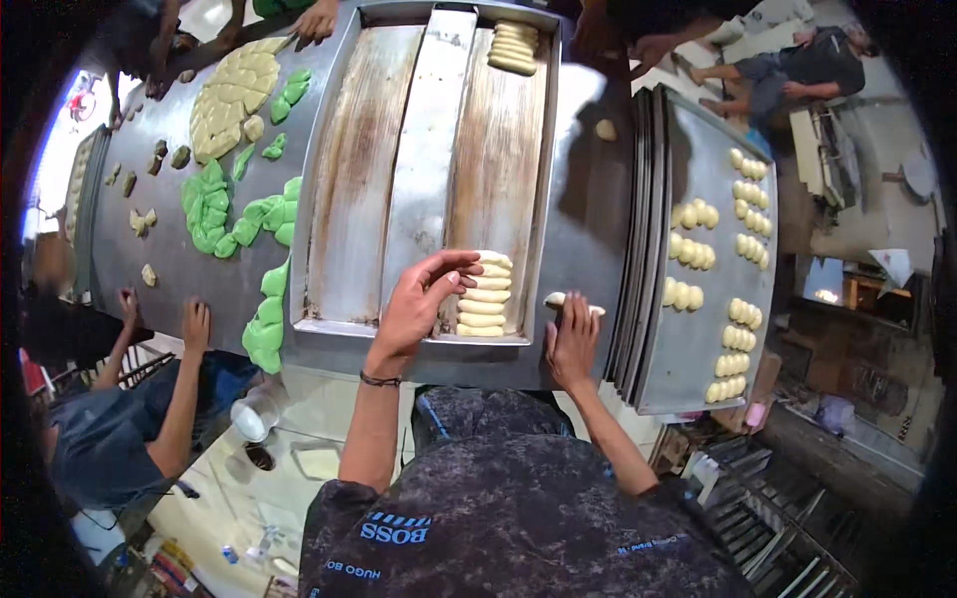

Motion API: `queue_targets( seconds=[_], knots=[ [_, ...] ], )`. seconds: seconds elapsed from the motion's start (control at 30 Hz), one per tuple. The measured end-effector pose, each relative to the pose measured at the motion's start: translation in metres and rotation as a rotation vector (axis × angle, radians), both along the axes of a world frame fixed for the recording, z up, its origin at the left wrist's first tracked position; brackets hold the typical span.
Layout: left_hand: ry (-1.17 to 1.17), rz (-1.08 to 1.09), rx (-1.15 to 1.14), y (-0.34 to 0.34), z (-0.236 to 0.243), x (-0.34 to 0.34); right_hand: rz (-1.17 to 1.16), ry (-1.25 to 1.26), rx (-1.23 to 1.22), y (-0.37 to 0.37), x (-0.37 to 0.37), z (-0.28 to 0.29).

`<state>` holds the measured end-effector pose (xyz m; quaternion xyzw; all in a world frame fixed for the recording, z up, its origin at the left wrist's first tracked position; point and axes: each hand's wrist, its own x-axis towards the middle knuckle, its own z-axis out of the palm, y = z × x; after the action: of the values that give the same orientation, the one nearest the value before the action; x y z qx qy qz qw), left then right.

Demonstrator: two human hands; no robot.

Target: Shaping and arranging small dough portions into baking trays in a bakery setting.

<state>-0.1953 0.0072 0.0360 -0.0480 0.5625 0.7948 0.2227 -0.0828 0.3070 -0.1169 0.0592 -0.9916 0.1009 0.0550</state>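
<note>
My left hand point(424, 299) hovers over the near right part of a metal tray point(534, 199). Its fingers are loosely bent, with the thumb apart and nothing plainly between them. Just beside the fingertips, a row of pale dough rolls point(482, 308) lies stacked side by side in the tray. On the table to the right of the tray, my right hand point(572, 349) rests with its fingers stretched out over a small dough roll point(595, 310). The fingers cover the middle of that roll, and its two ends show.
Another row of dough rolls point(513, 48) sits at the tray's far right. Green dough point(206, 211) and a cut pale dough slab point(231, 95) lie to the left. Stacked trays point(653, 369) with shaped dough point(688, 250) stand at the right. Co-workers' hands point(196, 324) are at the left.
</note>
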Motion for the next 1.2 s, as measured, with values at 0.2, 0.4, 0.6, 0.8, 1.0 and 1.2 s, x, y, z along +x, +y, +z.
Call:
queue_targets(
  seconds=[0.2,0.4,0.6,0.8,1.0,1.2],
  knots=[
    [0.076,-0.113,-0.125,0.022,-0.040,-0.027,-0.143,-0.077,-0.191,0.018,-0.058,0.062],
    [0.519,-0.170,-0.395,0.033,-0.067,-0.079,0.107,-0.132,-0.785,-0.055,-0.145,0.112],
    [0.713,-0.158,-0.850,0.020,-0.108,-0.072,0.305,-0.373,-0.396,-0.072,-0.195,0.059],
    [0.798,-0.257,-0.986,0.024,-0.134,-0.073,0.270,-0.287,-0.400,-0.076,-0.194,0.024],
    [0.755,-0.417,-0.993,0.032,-0.125,-0.074,0.358,-0.493,-0.405,-0.080,-0.186,0.027],
    [0.703,-0.224,-0.949,0.021,-0.110,-0.049,0.091,-0.071,-0.801,0.026,-0.131,0.099]
  ],
)
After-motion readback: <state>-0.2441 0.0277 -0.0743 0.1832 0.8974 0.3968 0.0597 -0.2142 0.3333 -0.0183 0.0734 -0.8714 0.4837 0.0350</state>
